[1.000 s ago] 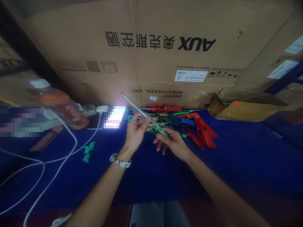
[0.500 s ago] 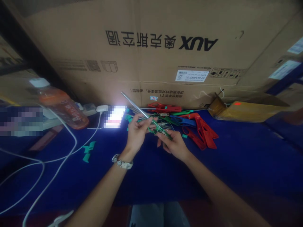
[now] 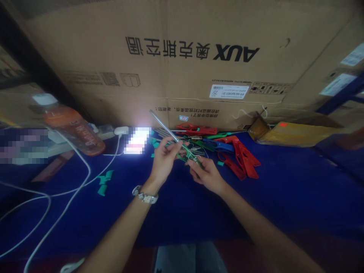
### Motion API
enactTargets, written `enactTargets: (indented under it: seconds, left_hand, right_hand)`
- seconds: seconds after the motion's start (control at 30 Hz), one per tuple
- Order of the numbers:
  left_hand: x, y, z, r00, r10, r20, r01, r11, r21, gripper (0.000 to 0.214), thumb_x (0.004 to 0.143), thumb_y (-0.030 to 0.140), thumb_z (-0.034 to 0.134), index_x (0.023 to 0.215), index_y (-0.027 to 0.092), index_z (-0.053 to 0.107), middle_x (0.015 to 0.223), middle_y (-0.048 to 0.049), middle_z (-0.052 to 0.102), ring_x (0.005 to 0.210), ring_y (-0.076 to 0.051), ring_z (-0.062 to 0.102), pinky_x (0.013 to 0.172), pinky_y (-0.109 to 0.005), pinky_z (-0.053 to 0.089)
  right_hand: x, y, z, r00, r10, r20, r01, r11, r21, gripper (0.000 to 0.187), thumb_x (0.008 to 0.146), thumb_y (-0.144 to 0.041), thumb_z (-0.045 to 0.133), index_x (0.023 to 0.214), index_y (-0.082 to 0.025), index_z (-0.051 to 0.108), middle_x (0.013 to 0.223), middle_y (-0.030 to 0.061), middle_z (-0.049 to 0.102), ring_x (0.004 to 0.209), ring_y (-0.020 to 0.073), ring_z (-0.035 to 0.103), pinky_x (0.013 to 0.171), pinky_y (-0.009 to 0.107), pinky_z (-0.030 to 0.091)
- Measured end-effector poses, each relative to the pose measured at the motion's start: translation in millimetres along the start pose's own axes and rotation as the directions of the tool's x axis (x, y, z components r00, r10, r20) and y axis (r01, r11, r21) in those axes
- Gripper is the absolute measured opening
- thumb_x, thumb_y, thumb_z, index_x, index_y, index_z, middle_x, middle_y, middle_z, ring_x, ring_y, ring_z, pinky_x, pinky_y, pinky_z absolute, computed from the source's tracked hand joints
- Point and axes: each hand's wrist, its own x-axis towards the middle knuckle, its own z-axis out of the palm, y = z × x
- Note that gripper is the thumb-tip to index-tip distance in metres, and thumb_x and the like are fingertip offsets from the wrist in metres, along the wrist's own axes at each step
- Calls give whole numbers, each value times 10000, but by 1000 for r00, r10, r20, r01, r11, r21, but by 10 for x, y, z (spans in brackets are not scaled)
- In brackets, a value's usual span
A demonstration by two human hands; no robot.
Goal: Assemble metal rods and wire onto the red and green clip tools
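Observation:
Both hands hold a long-nosed lighter (image 3: pixel 165 127) with a green body and a thin metal tube pointing up and left. My left hand (image 3: pixel 164 158) pinches it where the tube meets the body. Closed around the lower green end, my right hand (image 3: pixel 207 173) has its thumb on top. A thin white wire shows along the open green body; the fingers hide part of it. Just beyond the hands lie a red lighter body (image 3: pixel 199 131), a blue lighter casing (image 3: pixel 220 145) and several red casings (image 3: pixel 250 157). Small teal plastic pieces (image 3: pixel 102 184) rest at the left.
A large cardboard box (image 3: pixel 170 83) stands behind the blue-covered table (image 3: pixel 176 216). To the left are a bright phone screen (image 3: pixel 137 140), a drink bottle (image 3: pixel 75 129) and white cables (image 3: pixel 85 178). A yellow container (image 3: pixel 301 134) lies on its side at the right.
The lighter's tube tip sits slightly further right, and my right hand has shifted a little along the green end. Both hands keep their hold. The whole view has shifted slightly.

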Motion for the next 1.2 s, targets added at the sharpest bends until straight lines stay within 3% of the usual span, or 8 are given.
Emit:
enactTargets:
  seconds: [0.1, 0.2, 0.33, 0.53, 0.8, 1.0, 1.2]
  left_hand:
    - [-12, 22, -12, 997, -57, 44, 55, 997, 47, 357, 776, 450, 784, 950, 186, 620, 898, -43, 771, 775, -150, 711, 712, -246, 547]
    - [-21, 58, -59, 979, -122, 163, 104, 988, 117, 317, 824, 476, 732, 901, 173, 676, 960, -53, 746, 898, -163, 684, 788, -264, 544]
    - [-11, 81, -131, 940, -186, 287, 123, 967, 222, 246, 773, 393, 788, 859, 172, 721, 914, -34, 722, 878, -167, 675, 835, -303, 549]
    - [-26, 3, -90, 953, -188, 237, 122, 956, 265, 207, 787, 366, 768, 858, 175, 735, 910, -44, 732, 867, -168, 689, 755, -273, 557]
    - [-60, -83, -8, 983, -92, 161, 62, 981, 185, 187, 761, 338, 791, 845, 178, 744, 851, -28, 719, 775, -137, 680, 664, -223, 555]
    - [-50, -60, 1, 993, -87, 83, 78, 991, 113, 186, 705, 294, 833, 790, 175, 719, 853, -10, 710, 757, -121, 662, 675, -221, 564]
    - [-28, -7, -20, 989, -82, 126, 60, 984, 170, 214, 712, 299, 829, 767, 141, 696, 780, -15, 693, 716, -116, 648, 715, -245, 572]
  right_hand:
    - [12, 17, -15, 1000, -2, 17, 2, 1000, 21, 413, 838, -564, 683, 828, -169, 562, 501, -99, 446, 349, 32, 343, 334, 177, 238]
    - [16, 13, -24, 1000, 1, 8, -1, 999, 38, 409, 843, -559, 682, 821, -173, 548, 512, -98, 448, 355, 29, 337, 337, 176, 235]
    - [13, -9, -46, 1000, -9, -21, 10, 1000, 26, 414, 840, -564, 681, 803, -179, 534, 524, -91, 458, 362, 34, 351, 340, 180, 247]
    - [25, 6, -102, 999, 2, -38, -1, 1000, 20, 405, 853, -565, 663, 831, -181, 539, 532, -94, 456, 361, 33, 346, 342, 179, 253]
    - [20, -24, -93, 998, -56, -37, 53, 997, -56, 400, 880, -561, 634, 809, -185, 519, 545, -85, 465, 368, 38, 361, 346, 191, 268]
    - [9, -36, -103, 1000, -5, 17, 5, 1000, 12, 373, 893, -537, 627, 858, -180, 525, 604, -71, 496, 394, 34, 387, 351, 177, 243]
    - [3, -44, -96, 999, -24, 37, 23, 1000, 20, 348, 880, -505, 653, 912, -176, 544, 604, -72, 486, 407, 44, 393, 355, 187, 238]
